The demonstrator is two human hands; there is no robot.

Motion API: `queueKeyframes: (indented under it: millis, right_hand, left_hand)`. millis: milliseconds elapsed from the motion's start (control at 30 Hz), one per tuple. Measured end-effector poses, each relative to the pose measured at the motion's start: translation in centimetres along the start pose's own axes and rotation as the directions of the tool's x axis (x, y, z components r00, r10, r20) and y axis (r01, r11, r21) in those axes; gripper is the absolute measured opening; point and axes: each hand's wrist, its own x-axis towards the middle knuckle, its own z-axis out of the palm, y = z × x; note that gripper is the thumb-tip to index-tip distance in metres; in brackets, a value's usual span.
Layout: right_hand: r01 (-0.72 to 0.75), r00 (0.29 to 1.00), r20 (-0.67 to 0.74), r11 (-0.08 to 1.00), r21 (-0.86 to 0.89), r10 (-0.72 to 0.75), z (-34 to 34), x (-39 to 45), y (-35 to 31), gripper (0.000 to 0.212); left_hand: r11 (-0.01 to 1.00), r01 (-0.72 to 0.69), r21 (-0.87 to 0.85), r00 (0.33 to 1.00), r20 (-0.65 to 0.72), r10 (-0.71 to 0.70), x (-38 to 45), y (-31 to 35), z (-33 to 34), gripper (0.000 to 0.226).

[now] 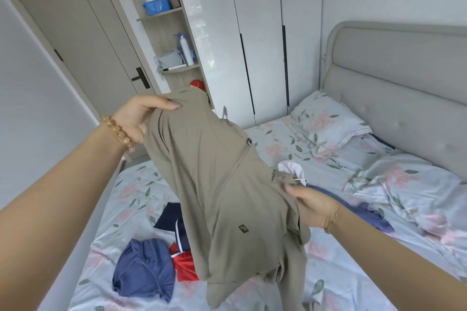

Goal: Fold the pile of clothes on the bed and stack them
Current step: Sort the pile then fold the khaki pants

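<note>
**Khaki shirt held up over the floral bed**

At the far left of the frame is a grey door with a black handle (139, 78). Just right of it, in the upper middle-left, stands an open shelf unit (168, 33); it carries a blue basket (156, 5) on an upper board and a white spray bottle (186, 48) on a lower one.

In the middle left, the left hand (137, 118), with a beaded bracelet (117, 132) on the wrist, grips the top edge of a khaki shirt (227, 197); the thumb lies over the cloth and the fingers are curled behind it. The shirt hangs in the air at the centre of the frame, above the bed (341, 272), and its lower part reaches down to the sheet. It has a dark button near the placket and a small dark logo patch lower down.

On the floral sheet in the lower left lies a crumpled blue garment (144, 267). Just beside it, partly hidden behind the shirt, are a red garment (183, 269) and a navy garment (169, 217).

In the middle right, the right hand (312, 203), with a thin chain on the wrist, pinches the other side of the shirt, fingers closed on the fabric. Behind this hand lies a white piece of cloth (290, 168) and another blue garment (366, 214).

In the upper right are a floral pillow (323, 121), a crumpled floral duvet (409, 189) and the grey padded headboard (404, 70)
</note>
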Motion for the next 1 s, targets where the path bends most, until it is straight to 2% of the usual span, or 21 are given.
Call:
queueKeyframes:
  millis: [67,100,167,200,233,267,333,400,467,500,567,667,767,833,933,967,1000]
  right_hand:
    - [0.02,1.0,0.023,1.0,-0.022,-0.02,1.5,0.9,0.3,0.054]
    - [0.006,1.0,-0.014,0.998,-0.06,-0.006,2.1,1.4,0.5,0.049]
    - [0.018,0.987,-0.155,0.988,-0.156,-0.043,2.6,2.0,0.6,0.044]
    - [0.069,0.962,-0.238,0.963,-0.261,-0.133,2.3,2.0,0.4,0.041]
    - [0.118,0.916,-0.294,0.882,-0.455,-0.274,1.8,1.7,-0.2,0.031]
    - [0.139,0.859,-0.291,0.74,-0.658,-0.42,1.4,1.2,-1.2,0.021]
    - [0.021,0.738,-0.254,0.397,-0.918,-0.626,-0.6,-0.1,-3.6,0.036]
    - [-0.156,0.665,-0.181,0.102,-0.983,-0.724,-2.6,-1.5,-6.4,0.042]
    - [-0.336,0.638,-0.146,-0.103,-0.936,-0.756,-4.3,-2.5,-9.2,0.047]
    - [-0.379,0.63,-0.154,-0.129,-0.916,-0.761,-5.1,-3.0,-10.6,0.049]
    - [-0.404,0.616,-0.188,-0.102,-0.909,-0.765,-6.3,-4.1,-13.5,0.05]
    - [-0.447,0.535,-0.216,-0.057,-0.893,-0.817,-7.6,-6.8,-18.0,0.045]
    - [-0.429,0.458,-0.182,-0.037,-0.903,-0.87,-7.7,-9.6,-21.5,0.046]
    - [-0.449,0.368,-0.114,-0.069,-0.891,-0.923,-7.4,-11.2,-22.8,0.049]
    - [-0.547,0.235,0.007,-0.138,-0.826,-0.972,-6.8,-13.3,-23.3,0.054]
    - [-0.553,0.219,0.005,-0.129,-0.823,-0.976,-6.4,-13.6,-23.1,0.056]
    - [-0.55,0.246,-0.03,-0.114,-0.827,-0.969,-6.1,-13.8,-22.8,0.057]
  left_hand:
    - [0.999,-0.029,0.041,0.999,0.037,0.027,0.1,-0.2,-0.4,0.058]
    - [0.996,-0.049,0.081,0.998,0.054,0.045,0.1,-0.4,-0.6,0.051]
    - [0.986,-0.059,0.157,0.996,0.07,0.048,0.2,-0.9,-1.4,0.034]
    - [0.98,-0.039,0.194,0.997,0.07,0.026,0.2,-1.2,-2.1,0.033]
    - [0.973,-0.004,0.233,0.998,0.061,-0.01,0.1,-1.6,-2.9,0.034]
    - [0.958,0.04,0.285,0.998,0.037,-0.053,0.1,-1.9,-3.6,0.041]
    - [0.875,0.169,0.453,0.985,-0.053,-0.162,1.0,-2.9,-4.5,0.053]
    - [0.721,0.237,0.652,0.971,-0.147,-0.187,3.3,-4.1,-4.3,0.033]
    - [0.585,0.251,0.772,0.962,-0.265,-0.063,6.7,-5.1,-3.3,0.017]
    - [0.549,0.237,0.802,0.956,-0.294,0.017,8.7,-5.3,-2.8,0.015]
    - [0.475,0.176,0.862,0.945,-0.284,0.165,12.3,-4.8,-1.4,0.015]
    - [0.364,0.106,0.925,0.925,-0.226,0.306,17.3,-2.5,1.6,0.038]
    - [0.313,0.071,0.947,0.883,-0.206,0.423,21.0,0.0,4.0,0.034]
    - [0.277,0.087,0.957,0.846,-0.218,0.487,22.7,1.1,5.1,0.031]
    - [0.132,0.169,0.977,0.81,-0.213,0.547,23.5,1.7,6.3,0.041]
    - [0.11,0.192,0.975,0.796,-0.22,0.563,23.4,1.4,6.5,0.045]
    - [0.121,0.208,0.971,0.784,-0.24,0.573,23.2,1.0,6.6,0.048]
